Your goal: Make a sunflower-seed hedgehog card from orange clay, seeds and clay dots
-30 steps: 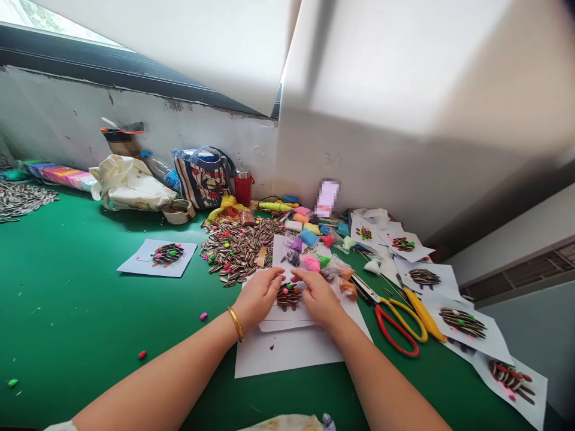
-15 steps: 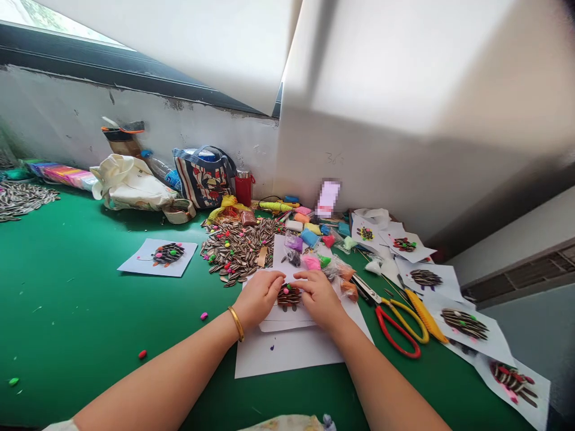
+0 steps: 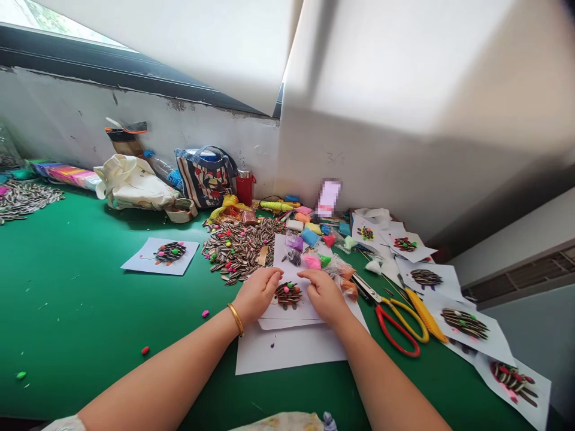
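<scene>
A small hedgehog figure (image 3: 288, 294) made of striped sunflower seeds, with pink, green and orange clay dots, lies on a white paper sheet (image 3: 281, 322) in front of me. My left hand (image 3: 257, 294) is just left of the figure, thumb and fingers drawn together; what they hold, if anything, is hidden. On the right side, my right hand (image 3: 327, 296) is curled with its index finger bent toward the left hand. Its grip is also hidden. A gap separates the two hands above the figure. A larger white sheet (image 3: 291, 353) lies underneath.
A pile of sunflower seeds (image 3: 236, 248) lies behind my left hand, beside bagged coloured clay (image 3: 311, 237). Scissors (image 3: 399, 323) and a yellow cutter (image 3: 424, 317) rest at right, near several finished seed pictures (image 3: 465, 323). Another hedgehog card (image 3: 162, 256) lies left. Bags (image 3: 135, 182) stand against the wall.
Both hands have drawn apart and slightly back from the hedgehog figure, leaving more of it uncovered. The right hand's fingers are more curled than before.
</scene>
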`<state>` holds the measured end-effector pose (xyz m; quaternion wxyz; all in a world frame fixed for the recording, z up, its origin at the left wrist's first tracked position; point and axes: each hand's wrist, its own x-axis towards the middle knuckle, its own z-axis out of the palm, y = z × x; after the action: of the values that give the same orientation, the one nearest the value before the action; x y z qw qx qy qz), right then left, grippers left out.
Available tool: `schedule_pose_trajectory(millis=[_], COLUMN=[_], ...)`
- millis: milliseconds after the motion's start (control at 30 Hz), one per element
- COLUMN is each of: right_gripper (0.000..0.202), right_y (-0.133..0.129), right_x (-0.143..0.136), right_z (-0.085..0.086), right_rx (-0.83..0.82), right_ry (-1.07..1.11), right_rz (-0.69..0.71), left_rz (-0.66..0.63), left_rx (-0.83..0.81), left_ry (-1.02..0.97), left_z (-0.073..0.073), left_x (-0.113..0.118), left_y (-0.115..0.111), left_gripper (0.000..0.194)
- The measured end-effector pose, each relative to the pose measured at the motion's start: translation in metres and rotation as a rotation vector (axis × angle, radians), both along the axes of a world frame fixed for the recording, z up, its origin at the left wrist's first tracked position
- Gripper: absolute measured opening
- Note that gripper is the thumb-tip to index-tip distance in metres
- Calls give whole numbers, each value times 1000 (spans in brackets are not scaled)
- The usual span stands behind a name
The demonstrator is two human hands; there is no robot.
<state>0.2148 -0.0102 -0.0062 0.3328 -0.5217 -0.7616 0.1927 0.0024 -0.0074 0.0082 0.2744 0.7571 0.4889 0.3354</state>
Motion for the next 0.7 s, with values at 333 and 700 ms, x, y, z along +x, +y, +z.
schedule_pose_trajectory(millis=[333, 700], right_gripper=[57, 33], right_y=[6, 4], right_x=[4, 4], right_z=[-8, -2], right_rx=[-62, -103], right_ry=[-119, -411], right_rz=[-28, -118], left_rz=[213, -101], left_rx=[44, -46], left_ry=[-49, 664], left_z=[12, 28], left_x=[-17, -33], left_y=[12, -3], left_gripper=[35, 73])
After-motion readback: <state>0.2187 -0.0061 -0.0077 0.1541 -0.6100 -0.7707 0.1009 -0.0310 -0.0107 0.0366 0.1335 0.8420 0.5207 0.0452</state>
